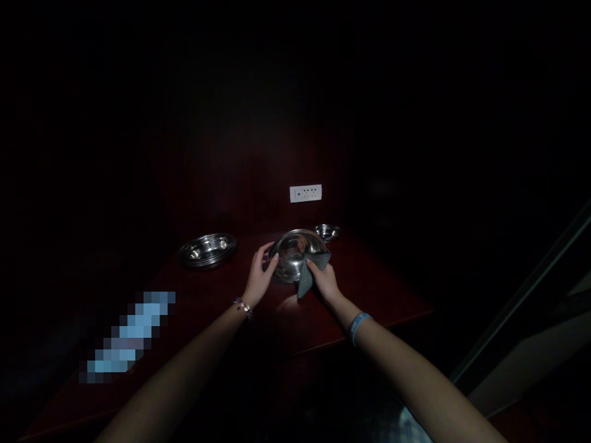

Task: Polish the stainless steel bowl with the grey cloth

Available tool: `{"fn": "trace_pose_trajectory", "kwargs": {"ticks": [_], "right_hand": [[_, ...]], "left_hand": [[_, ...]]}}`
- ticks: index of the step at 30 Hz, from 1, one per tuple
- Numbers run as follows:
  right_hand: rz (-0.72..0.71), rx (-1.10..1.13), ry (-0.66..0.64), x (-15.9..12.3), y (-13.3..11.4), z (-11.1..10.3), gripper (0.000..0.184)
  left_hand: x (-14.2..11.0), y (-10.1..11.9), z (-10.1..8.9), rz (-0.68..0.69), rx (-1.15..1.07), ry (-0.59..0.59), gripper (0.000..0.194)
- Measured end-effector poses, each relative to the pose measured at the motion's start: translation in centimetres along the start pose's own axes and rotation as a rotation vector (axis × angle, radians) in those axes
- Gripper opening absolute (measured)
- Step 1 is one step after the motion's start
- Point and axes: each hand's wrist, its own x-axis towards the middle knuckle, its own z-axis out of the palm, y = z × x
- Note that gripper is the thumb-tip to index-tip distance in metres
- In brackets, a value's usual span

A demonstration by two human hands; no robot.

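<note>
Dark red surface (378, 294) under dim light, backed by a wall bearing a white socket plate (305, 193). A shiny metal bowl (292, 247) is at the centre, over the surface and tilted with its hollow towards the viewer; whether its lower edge touches the surface cannot be told. The left hand (259, 274) has its grip closed on the left side of the rim, thumb at the near face. The right hand (327, 282) has its grip closed on a grey-green cloth (305, 282), pressed over the right side of the rim, one corner hanging below. A stack (207, 251) of similar metal dishes lies to the left; a small dish (327, 232) lies behind the bowl, to its right.

Handling, as judged: the bowl is probably light, thin-walled and stiff, liable to dent rather than shatter. Its polished curve is likely slippery, so the rim offers the surest hold, taken at opposite sides with thumbs inside and fingers beneath. The cloth appears soft and limp, adding friction; it is best pinched in a bunched fold.
</note>
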Motion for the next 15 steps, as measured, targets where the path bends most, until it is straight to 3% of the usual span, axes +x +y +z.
{"fn": "trace_pose_trajectory", "kwargs": {"ticks": [9,15], "right_hand": [[0.032,0.075,0.071,0.33,0.17,-0.23,0.04],[0.037,0.083,0.076,0.36,0.12,-0.19,0.041]], "left_hand": [[-0.03,0.26,-0.22,0.045,-0.009,0.031,0.028],[-0.02,0.23,-0.32,0.072,0.096,0.056,0.016]]}}
